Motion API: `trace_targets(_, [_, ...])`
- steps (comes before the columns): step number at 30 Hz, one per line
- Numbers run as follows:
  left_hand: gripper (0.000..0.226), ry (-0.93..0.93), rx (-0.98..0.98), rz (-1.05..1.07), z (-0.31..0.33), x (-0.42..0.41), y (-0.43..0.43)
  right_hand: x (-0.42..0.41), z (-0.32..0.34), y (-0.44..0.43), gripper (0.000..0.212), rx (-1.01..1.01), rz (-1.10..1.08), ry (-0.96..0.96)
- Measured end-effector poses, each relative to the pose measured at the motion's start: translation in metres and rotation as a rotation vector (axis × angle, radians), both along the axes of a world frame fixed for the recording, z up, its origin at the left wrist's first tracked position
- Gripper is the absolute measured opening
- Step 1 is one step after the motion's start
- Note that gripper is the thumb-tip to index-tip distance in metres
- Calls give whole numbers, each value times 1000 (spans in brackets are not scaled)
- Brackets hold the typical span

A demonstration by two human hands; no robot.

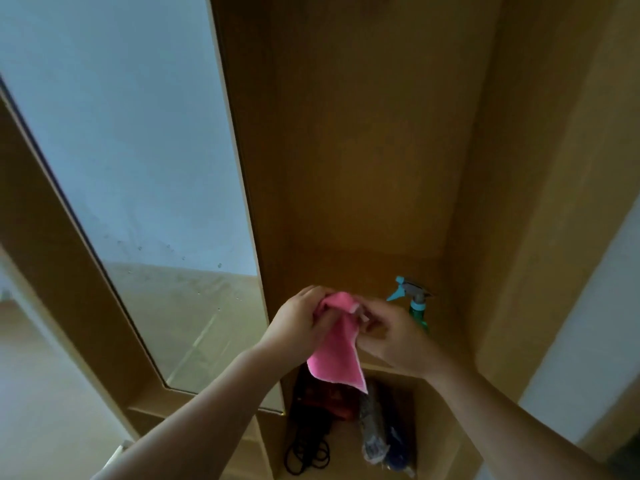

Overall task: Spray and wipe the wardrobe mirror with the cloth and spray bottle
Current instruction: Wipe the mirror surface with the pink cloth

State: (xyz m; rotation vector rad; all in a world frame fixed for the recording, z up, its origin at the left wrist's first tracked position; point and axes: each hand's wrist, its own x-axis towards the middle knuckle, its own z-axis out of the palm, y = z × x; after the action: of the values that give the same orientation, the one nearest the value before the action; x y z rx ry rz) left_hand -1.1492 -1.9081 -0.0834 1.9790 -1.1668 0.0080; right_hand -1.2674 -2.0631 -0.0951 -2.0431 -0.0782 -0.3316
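Note:
A pink cloth [337, 355] hangs between my two hands in front of the open wardrobe. My left hand [298, 323] pinches its upper left part and my right hand [391, 336] grips its upper right edge. The lower corner of the cloth dangles free. A green spray bottle [414, 299] with a light blue and grey trigger head stands on the wardrobe shelf just behind my right hand, its body mostly hidden. The wardrobe mirror [138, 168] is on the door to the left, with small droplets and streaks on its lower part.
The wooden wardrobe recess [363, 150] fills the middle. Below the shelf, a lower compartment holds dark bags [318, 400], black cords [308, 455] and a wrapped bundle [374, 431]. A white wall [595, 323] lies at the right.

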Motion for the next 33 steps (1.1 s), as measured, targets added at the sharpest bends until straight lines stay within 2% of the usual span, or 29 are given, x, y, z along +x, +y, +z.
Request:
trace_targets(2, [8,5,-5,44,13,-1,11,-2,17,9,36,57,60,-17])
trace_targets(6, [19,48,-27,135,40,-1,38,5,45,27,40,201,137,-55])
trace_targets(9, [30,90,-71,159,62,-1,64,17,62,50,28,228,140,-85])
trace_targets(11, [26,140,-117,179,72,2,83,27,69,68,20,214,121,-112])
trace_targets(15, [36,194,-116,204,82,13,125,43,85,106,14,234,39,-199])
trace_targets(18, [45,210,-134,210,88,25,154,54,102,137,11,199,24,-253])
trace_targets(21, [44,266,-154,147,94,40,186,69,124,167,37,89,-12,-263])
trace_targets(23, [38,278,-120,50,101,49,213,79,138,189,45,-5,-78,-272])
trace_targets(26, [30,223,-51,-28,107,67,251,92,151,223,34,-21,-131,-302])
trace_targets(29, [10,98,-110,25,107,84,281,101,150,255,25,-49,-169,-313])
trace_targets(33, [20,123,-186,31,110,98,305,108,146,283,14,-176,-325,-316])
